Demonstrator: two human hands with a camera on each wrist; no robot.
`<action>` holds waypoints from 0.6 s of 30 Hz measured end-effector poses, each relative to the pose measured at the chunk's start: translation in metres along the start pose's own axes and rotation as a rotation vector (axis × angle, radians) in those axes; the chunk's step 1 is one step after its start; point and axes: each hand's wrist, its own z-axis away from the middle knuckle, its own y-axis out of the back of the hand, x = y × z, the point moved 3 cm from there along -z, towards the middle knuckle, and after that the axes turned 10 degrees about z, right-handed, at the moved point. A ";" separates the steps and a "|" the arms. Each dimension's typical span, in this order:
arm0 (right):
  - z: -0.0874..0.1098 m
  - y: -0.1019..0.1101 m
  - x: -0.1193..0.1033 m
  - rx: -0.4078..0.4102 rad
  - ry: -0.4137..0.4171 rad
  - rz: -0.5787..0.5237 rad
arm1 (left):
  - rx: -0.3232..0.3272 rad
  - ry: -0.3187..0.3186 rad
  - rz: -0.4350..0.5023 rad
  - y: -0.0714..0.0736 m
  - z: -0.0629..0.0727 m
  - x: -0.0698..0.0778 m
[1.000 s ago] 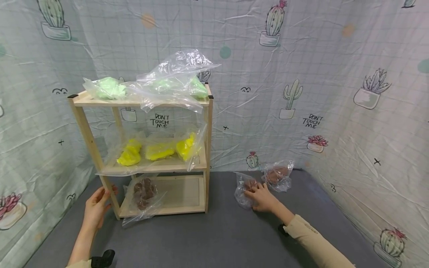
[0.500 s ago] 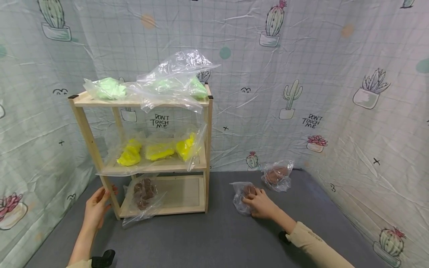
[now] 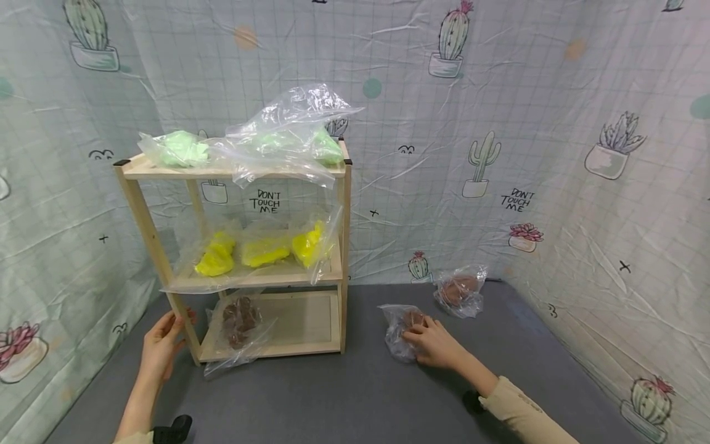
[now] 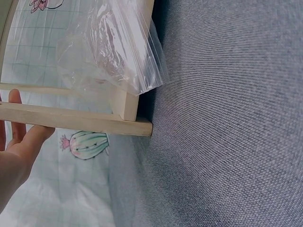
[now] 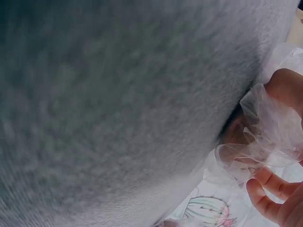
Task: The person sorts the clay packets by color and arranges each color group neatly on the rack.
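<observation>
My left hand (image 3: 159, 345) grips the front left post (image 3: 145, 231) of a small wooden shelf (image 3: 294, 353), thumb and fingers on either side of the post (image 4: 71, 118) in the left wrist view. Out on the grey cloth to the right of the shelf, my right hand (image 3: 439, 345) holds a clear plastic bag (image 3: 396, 338) with a brown lump (image 3: 413, 317) inside. In the right wrist view, thumb (image 5: 286, 90) and fingers (image 5: 270, 187) close on the bag (image 5: 265, 127) from two sides. It lies low, close over the cloth.
Another bagged brown lump (image 3: 459, 290) lies farther back on the right. One bagged brown lump (image 3: 240, 320) occupies the bottom shelf's left side. Bagged yellow lumps (image 3: 266, 251) fill the middle shelf, pale green ones (image 3: 183, 148) the top. Cactus-print sheeting (image 3: 399, 185) hangs behind.
My right hand has shifted slightly toward me, dragging the bagged brown lump a little nearer and left, away from the other bag. My left hand has stayed on the post.
</observation>
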 end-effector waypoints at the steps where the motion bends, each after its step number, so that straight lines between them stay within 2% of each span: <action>1: 0.000 0.001 -0.001 0.005 0.002 -0.001 | 0.010 0.019 -0.005 0.000 0.000 0.000; 4: 0.000 0.004 -0.003 0.033 0.009 0.004 | 0.005 0.016 -0.010 -0.003 0.002 0.006; 7: 0.001 0.008 -0.006 0.085 0.024 0.015 | 0.011 0.012 -0.028 0.001 -0.001 -0.003; 9: 0.002 0.010 -0.007 0.110 0.033 0.024 | 0.018 0.003 -0.008 0.005 -0.003 -0.009; 12: 0.004 0.014 -0.011 0.147 0.044 0.042 | -0.002 0.004 0.003 0.008 -0.004 -0.012; 18: 0.005 0.029 -0.022 0.240 0.071 0.050 | 0.039 0.014 -0.029 0.008 -0.005 -0.013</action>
